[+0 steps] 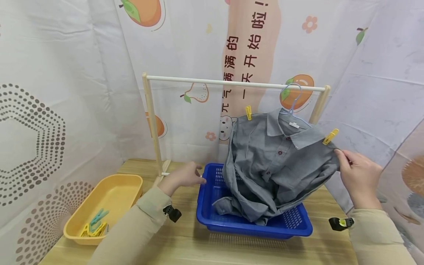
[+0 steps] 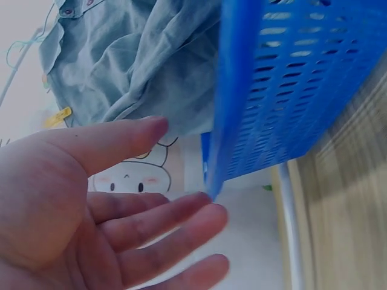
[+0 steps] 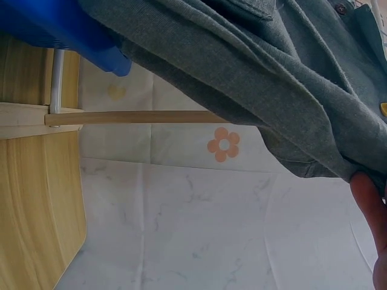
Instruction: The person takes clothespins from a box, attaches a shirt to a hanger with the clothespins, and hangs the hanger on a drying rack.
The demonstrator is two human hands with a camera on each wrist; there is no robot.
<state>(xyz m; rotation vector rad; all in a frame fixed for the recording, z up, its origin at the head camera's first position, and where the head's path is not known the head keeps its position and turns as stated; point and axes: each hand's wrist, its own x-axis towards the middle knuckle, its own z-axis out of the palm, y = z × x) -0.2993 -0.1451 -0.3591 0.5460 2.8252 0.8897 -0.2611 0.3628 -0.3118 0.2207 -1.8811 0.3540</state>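
Observation:
A grey button-up shirt [image 1: 281, 158] is on a light blue hanger [image 1: 293, 105], whose hook overlaps the white rail in the head view. Yellow clothespins [image 1: 248, 113] sit at both shoulders. My right hand [image 1: 359, 176] pinches the shirt by the shoulder or upper sleeve, just below one clothespin, and pulls the cloth out to the right. The shirt's lower part and a sleeve droop into a blue basket [image 1: 258, 230]. My left hand [image 1: 187, 174] holds nothing; its fingers are spread loosely right at the basket's left rim, as the left wrist view also shows [image 2: 151, 235].
A wooden rack with a white rail [image 1: 212, 81] stands behind the basket on the wood-grain table [image 1: 179, 235]. To the left lies a yellow tray [image 1: 116, 195] with several yellow and teal clothespins [image 1: 96, 224]. Printed curtains [image 1: 185, 36] surround the table.

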